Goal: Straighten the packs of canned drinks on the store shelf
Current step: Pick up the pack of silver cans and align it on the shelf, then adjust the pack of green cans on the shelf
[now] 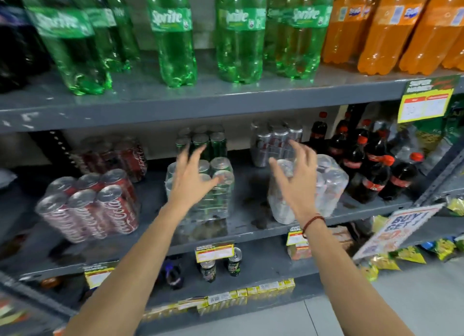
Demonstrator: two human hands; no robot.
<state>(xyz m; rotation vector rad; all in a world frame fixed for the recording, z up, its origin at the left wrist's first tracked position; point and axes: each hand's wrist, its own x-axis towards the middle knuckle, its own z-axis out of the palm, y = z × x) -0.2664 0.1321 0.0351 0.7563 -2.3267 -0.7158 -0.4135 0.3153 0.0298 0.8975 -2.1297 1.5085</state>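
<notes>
On the middle grey shelf (246,222) stand shrink-wrapped packs of cans. A red cola pack (90,205) sits at the front left, turned at an angle, with another red pack (118,157) behind it. A green can pack (216,192) stands in the middle with a second green pack (208,142) further back. A silver can pack (329,185) stands at the right front, and one more silver pack (271,142) behind. My left hand (190,177) hovers open over the front green pack. My right hand (298,169) is spread open over the silver pack's left side. Neither hand grips anything.
Large green and orange soda bottles (241,34) line the shelf above. Dark cola bottles (371,169) crowd the right of the middle shelf. Single cans (234,261) stand on the shelf below. A promo sign (396,232) and price tags hang from the shelf edges.
</notes>
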